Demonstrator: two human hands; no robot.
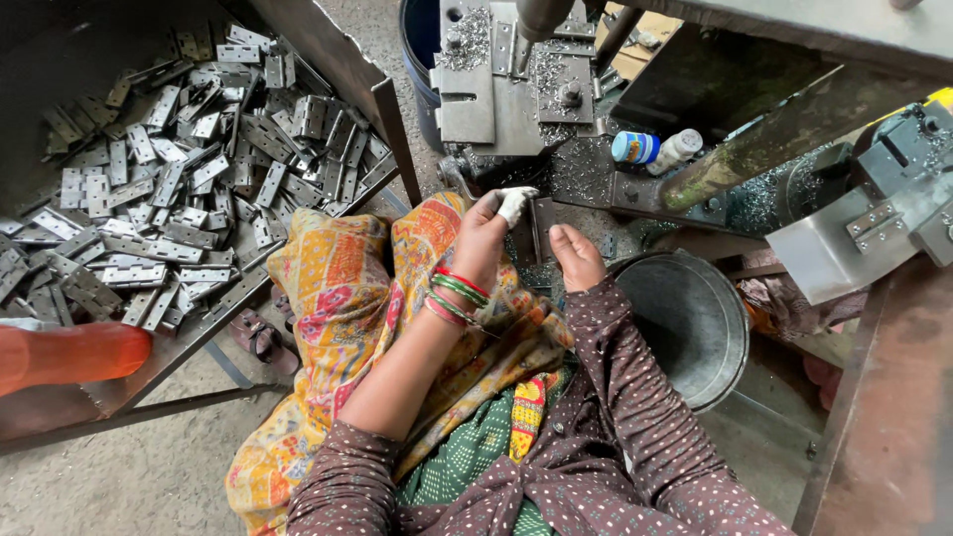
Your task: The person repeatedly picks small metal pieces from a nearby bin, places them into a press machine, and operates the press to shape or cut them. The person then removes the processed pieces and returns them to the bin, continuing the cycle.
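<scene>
While both hands meet in the centre of the frame, just above the person's lap, they hold one metal hinge (537, 226) between them. The left hand (488, 230) has a white wrapping on its fingertips (515, 202) and is closed on the left edge of the hinge; red and green bangles (456, 297) sit on its wrist. The right hand (576, 256) touches the right edge of the same hinge with curled fingers, but I cannot tell how firmly it grips. Under the hands lies a yellow and orange patterned cloth (328, 298) over the knees.

Just right of the right hand, lower in the frame, stands a round metal bucket (695, 323). Above the hands, at the upper centre, is a machine with flat steel plates (506, 89), covered with small metal chips. A small bottle with a blue cap (655, 149) lies to the right of it. At the upper left, a large metal tray (392, 119) holds a heap of many hinges (169, 169). Below the tray, near the left knee, a sandal (260, 337) lies on the floor.
</scene>
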